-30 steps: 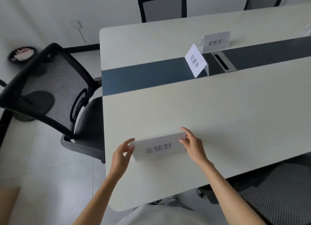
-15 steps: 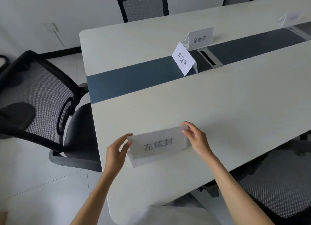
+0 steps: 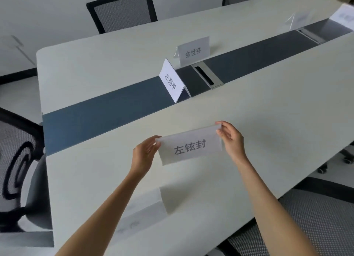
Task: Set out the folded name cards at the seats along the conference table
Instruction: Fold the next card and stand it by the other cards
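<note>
You are pinching the name card [image 3: 190, 148] at mid-frame, left hand [image 3: 146, 152] and right hand [image 3: 231, 140] gripping its ends; uneven release risks tipping it on the tabletop [image 3: 268, 106].

A white name card [image 3: 189, 148] with 3 dark letters is held up by its 2 top corners, tilted a bit, hanging down between both grips.
</note>
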The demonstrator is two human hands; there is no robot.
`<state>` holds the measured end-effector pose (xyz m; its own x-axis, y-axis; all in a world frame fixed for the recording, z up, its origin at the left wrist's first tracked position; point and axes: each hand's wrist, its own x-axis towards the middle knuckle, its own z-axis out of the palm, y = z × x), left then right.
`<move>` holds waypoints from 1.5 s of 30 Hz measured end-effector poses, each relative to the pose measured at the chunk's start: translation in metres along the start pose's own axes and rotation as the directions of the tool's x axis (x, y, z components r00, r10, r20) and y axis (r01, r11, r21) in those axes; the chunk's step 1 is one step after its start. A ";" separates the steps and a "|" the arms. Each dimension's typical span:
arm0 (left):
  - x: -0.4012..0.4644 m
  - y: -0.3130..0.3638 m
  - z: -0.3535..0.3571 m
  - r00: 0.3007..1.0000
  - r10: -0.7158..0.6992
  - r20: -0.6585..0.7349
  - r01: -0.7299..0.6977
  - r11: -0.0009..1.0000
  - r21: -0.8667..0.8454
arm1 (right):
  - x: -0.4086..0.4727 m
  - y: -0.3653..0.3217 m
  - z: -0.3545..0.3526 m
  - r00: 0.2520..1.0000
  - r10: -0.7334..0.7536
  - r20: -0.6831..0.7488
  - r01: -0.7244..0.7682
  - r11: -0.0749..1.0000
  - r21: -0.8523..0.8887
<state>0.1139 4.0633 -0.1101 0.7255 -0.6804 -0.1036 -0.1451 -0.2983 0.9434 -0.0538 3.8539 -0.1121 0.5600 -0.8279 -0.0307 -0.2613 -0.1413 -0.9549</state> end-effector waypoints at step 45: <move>0.185 0.042 0.189 0.874 -0.397 0.279 0.443 0.889 -0.121 | 0.222 0.084 -0.071 0.933 0.288 -0.216 -0.304 0.952 -0.044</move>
<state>0.1150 3.7985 -0.1489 0.5038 -0.6633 -0.5534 0.2734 -0.4853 0.8305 -0.0074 3.6191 -0.1782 0.2774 -0.9304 -0.2396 -0.4537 0.0929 -0.8863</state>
